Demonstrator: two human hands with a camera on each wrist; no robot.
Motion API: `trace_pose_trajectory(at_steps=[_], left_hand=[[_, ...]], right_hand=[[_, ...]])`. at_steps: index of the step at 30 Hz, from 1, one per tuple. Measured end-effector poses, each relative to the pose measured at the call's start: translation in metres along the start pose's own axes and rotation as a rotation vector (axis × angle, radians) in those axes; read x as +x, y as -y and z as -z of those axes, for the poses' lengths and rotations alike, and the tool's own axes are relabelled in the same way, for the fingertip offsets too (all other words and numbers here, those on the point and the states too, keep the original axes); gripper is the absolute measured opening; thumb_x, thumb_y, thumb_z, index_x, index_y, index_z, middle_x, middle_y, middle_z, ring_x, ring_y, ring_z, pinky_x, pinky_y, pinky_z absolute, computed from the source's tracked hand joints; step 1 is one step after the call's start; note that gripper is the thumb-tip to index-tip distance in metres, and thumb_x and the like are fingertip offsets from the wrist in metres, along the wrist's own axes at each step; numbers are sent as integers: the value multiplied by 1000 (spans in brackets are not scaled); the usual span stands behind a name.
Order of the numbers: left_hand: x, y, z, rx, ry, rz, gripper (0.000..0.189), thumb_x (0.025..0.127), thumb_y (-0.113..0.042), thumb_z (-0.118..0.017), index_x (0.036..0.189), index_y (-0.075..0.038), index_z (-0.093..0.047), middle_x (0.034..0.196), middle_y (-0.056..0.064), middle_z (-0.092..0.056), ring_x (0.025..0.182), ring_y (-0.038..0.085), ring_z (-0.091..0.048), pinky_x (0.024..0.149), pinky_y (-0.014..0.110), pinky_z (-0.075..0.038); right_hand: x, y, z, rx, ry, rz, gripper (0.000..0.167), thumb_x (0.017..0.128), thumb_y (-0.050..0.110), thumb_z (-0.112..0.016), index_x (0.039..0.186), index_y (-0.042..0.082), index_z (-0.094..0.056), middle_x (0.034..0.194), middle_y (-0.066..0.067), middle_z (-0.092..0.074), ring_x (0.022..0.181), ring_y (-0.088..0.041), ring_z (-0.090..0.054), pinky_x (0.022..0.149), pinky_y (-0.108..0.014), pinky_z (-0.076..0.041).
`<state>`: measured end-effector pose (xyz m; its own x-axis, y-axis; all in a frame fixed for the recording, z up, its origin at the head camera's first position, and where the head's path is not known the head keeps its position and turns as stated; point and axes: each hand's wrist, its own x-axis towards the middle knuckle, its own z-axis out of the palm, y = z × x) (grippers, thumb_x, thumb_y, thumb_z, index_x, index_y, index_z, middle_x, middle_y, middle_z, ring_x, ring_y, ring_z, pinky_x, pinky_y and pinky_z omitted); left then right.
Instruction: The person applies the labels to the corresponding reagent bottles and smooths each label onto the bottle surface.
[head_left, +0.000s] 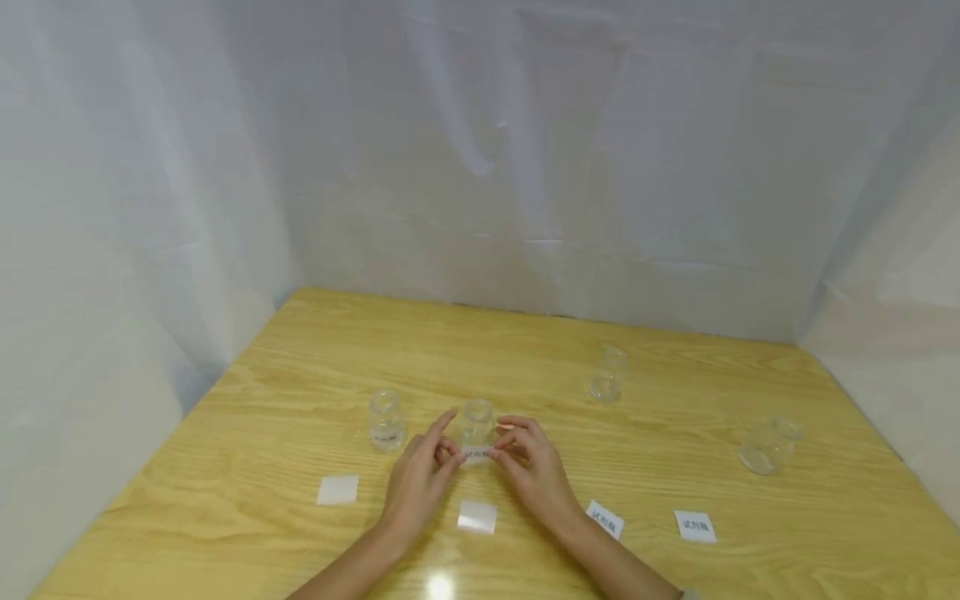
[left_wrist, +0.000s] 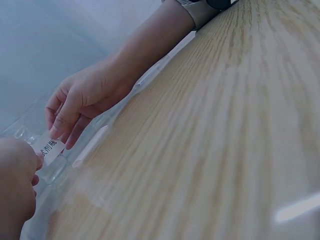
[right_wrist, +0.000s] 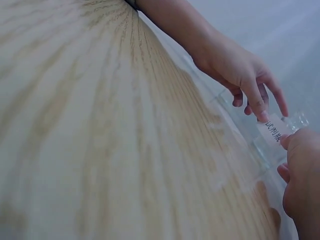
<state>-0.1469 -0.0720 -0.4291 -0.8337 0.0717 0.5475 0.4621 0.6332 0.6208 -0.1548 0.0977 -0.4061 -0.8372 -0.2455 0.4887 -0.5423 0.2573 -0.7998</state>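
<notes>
A small clear glass bottle (head_left: 477,421) stands upright on the table between the two hands. Across its lower front lies a white label (head_left: 476,454) with black handwritten characters. My left hand (head_left: 422,475) pinches the label's left end between thumb and finger. At the opposite end, my right hand (head_left: 531,475) pinches it the same way, other fingers raised beside the glass. Both wrist views show the label (left_wrist: 49,147) stretched between the fingertips, with the bottle partly hidden behind it. To the left stands another bottle (head_left: 386,421) bearing a similar label low on its side.
Two unlabelled bottles sit farther right, one toward the back (head_left: 607,375) and one near the right side (head_left: 770,446). Two blank whitish squares (head_left: 337,490) (head_left: 477,517) lie in front. Two written labels (head_left: 604,519) (head_left: 695,526) lie at right. White sheeting (head_left: 525,167) surrounds the wooden table (head_left: 225,500).
</notes>
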Motion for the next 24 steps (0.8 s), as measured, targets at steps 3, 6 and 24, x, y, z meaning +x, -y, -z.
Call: trace_pose_trajectory(at_steps=[3, 6, 24], left_hand=[[2, 1, -1, 4, 8, -13, 55, 76, 0, -71, 128, -3, -51, 82, -3, -58, 70, 9, -50, 57, 21, -43], [3, 2, -2, 5, 6, -20, 52, 77, 0, -71, 126, -3, -53, 81, -3, -60, 71, 10, -51, 57, 21, -44], [6, 5, -4, 28, 25, 33, 46, 78, -5, -71, 122, -5, -56, 81, -4, -60, 71, 11, -52, 56, 23, -43]], right_hand=[[1, -11, -2, 14, -8, 29, 9, 79, -13, -62, 80, -6, -57, 112, -28, -51, 97, -43, -55, 79, -38, -50], [1, -26, -4, 24, -7, 22, 9, 80, -11, -63, 81, -4, -58, 113, -23, -52, 98, -39, -57, 79, -35, -50], [2, -27, -7, 56, -32, 0, 7, 81, -10, -63, 82, -4, -59, 108, -20, -56, 94, -37, -59, 77, -36, -51]])
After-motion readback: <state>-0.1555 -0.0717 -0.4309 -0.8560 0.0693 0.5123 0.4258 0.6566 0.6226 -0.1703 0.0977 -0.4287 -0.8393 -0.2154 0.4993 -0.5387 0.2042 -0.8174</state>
